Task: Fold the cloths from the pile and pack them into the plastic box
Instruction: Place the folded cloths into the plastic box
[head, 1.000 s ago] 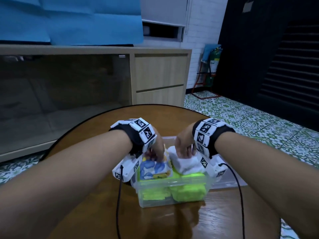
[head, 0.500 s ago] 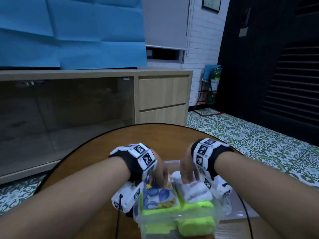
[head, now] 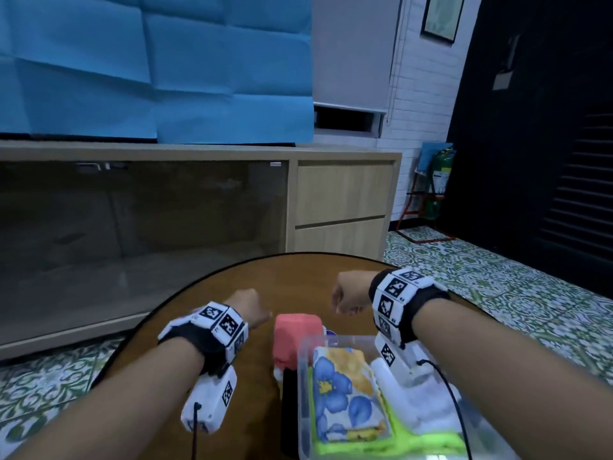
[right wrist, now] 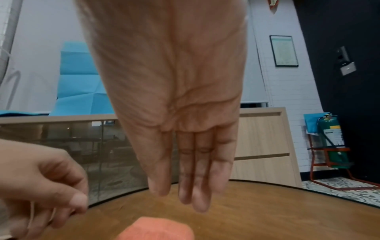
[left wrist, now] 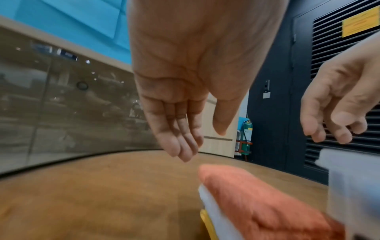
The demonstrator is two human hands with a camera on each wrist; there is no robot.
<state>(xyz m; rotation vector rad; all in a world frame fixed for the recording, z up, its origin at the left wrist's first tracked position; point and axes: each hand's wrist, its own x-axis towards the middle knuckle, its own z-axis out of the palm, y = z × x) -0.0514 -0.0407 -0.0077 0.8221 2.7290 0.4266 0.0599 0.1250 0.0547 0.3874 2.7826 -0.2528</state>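
The clear plastic box (head: 302, 376) sits at the bottom right of the head view. It holds a folded blue-flowered cloth (head: 345, 390), a white cloth (head: 428, 403) and lime green cloths (head: 398, 443). Just left of the box stands a small stack topped by a folded coral cloth (head: 297, 336) (left wrist: 257, 203) (right wrist: 158, 230), with white and yellow layers under it. My left hand (head: 252, 310) (left wrist: 197, 142) hovers above the table beyond the stack, fingers relaxed, holding nothing. My right hand (head: 345, 298) (right wrist: 185, 194) hangs beyond the box with straight fingers, also holding nothing.
The round wooden table (head: 298, 277) has bare wood ahead of both hands. Behind it stands a long cabinet (head: 341, 207) with glass doors. A green fire extinguisher (head: 439, 180) stands on the patterned tile floor at the right.
Both hands have lifted off the cloths in the box and moved forward and apart. The view has tilted up and left, so the box now lies at the lower right.
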